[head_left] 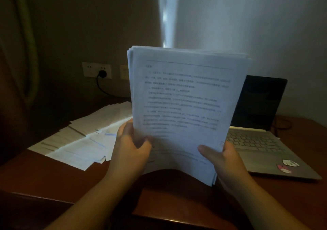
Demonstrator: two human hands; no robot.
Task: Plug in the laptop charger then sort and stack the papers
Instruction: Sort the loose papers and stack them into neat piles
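I hold a thick sheaf of printed white papers (180,106) upright above the table, printed side toward me. My left hand (131,146) grips its lower left edge, thumb on the front sheet. My right hand (224,157) grips the lower right corner. More loose papers (83,137) lie spread on the table to the left. A black charger plug (102,73) sits in the white wall socket (96,70), its cable running down and right behind the sheaf. The silver laptop (261,141) stands open at the right, screen dark.
The brown wooden table (44,175) has its front edge close to me. A dark cable (281,125) loops beside the laptop's right rear. A second wall plate (124,72) is partly hidden by the sheaf. A curtain (19,44) hangs at the left.
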